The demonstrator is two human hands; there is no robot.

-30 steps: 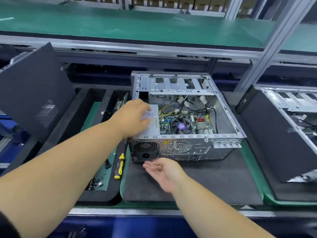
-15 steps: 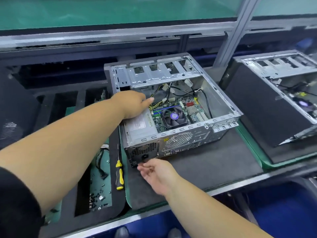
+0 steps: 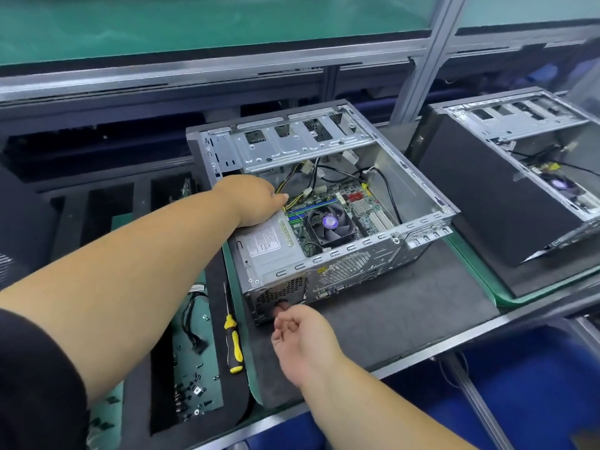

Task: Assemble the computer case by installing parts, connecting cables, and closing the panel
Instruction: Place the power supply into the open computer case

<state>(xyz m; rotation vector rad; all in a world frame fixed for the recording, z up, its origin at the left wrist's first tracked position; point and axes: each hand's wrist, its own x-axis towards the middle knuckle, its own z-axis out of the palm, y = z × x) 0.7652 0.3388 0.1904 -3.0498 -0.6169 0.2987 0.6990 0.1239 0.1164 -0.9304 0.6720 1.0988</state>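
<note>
With the open silver steel computer case (image 3: 328,203) lying flat on the counter (image 3: 406,316), left hand (image 3: 251,201) pressing flat on grey power supply (image 3: 271,246) inside, right hand (image 3: 300,336) loosely curled, empty, at rear grille.

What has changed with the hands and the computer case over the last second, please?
The left hand slid from the power supply top toward the yellow cables. The right hand curled its fingers and closed in on the computer case rear, which stayed put, as did the screwdriver.

Power supply (image 3: 271,245) label print is illegible.
</note>
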